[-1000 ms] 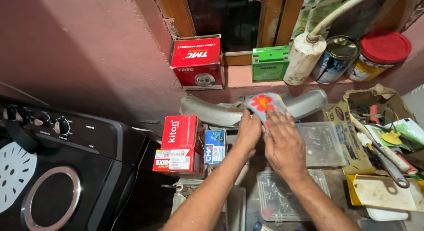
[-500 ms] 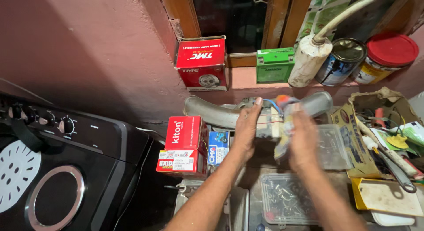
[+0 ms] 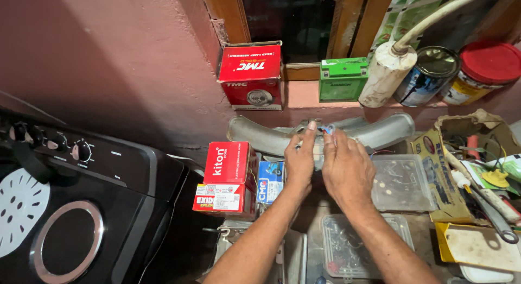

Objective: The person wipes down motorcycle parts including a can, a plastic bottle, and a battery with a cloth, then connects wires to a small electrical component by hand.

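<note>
Near the centre of the frame, both hands lie flat on a curved grey metal mudguard-like piece that runs across the back of the cluttered bench. The left hand has its fingers stretched up together, fingertips on the piece's middle. The right hand lies just beside it, fingers pressed together over a small patterned cloth or packet, mostly hidden, so I cannot tell whether it is pinched. Judging by this, the small item is being tucked against the piece, not yet released. Room is tight: 2 stacked red cardboard boxes at left, a clear plastic tray at right, a pink wall ledge above.
</note>
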